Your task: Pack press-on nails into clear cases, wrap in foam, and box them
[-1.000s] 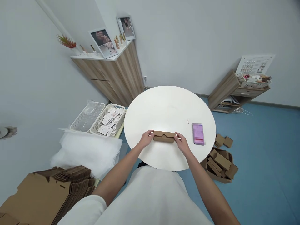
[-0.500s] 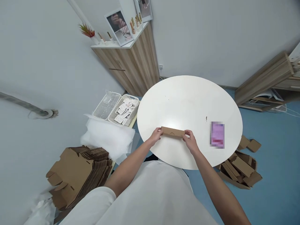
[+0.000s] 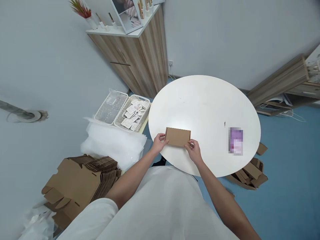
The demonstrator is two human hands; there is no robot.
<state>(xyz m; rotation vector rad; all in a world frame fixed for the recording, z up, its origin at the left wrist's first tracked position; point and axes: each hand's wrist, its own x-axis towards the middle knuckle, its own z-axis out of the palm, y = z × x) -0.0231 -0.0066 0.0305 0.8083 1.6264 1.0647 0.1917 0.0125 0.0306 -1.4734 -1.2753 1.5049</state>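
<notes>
A small brown cardboard box (image 3: 178, 137), closed, is held at the near side of the white oval table (image 3: 207, 100). Its broad flat face shows to me. My left hand (image 3: 159, 143) grips the box's left end, fingers behind and thumb in front. At the opposite end my right hand (image 3: 194, 150) holds the lower right corner between thumb and fingers. Whether the box rests on the tabletop or is just above it, I cannot tell. A blurred purple item (image 3: 235, 141) lies on the table to the right of my right hand.
Left of the table are a white basket of small cards (image 3: 133, 113), a second basket (image 3: 111, 106), white foam sheets (image 3: 113, 141) and stacked flat cardboard boxes (image 3: 77, 180). Folded boxes (image 3: 250, 171) fill a container on the floor at right. A wooden cabinet (image 3: 140, 63) stands behind.
The box has been tilted, so its broad face shows instead of its narrow front side. Both hands have shifted slightly left with it. The camera view has moved a little.
</notes>
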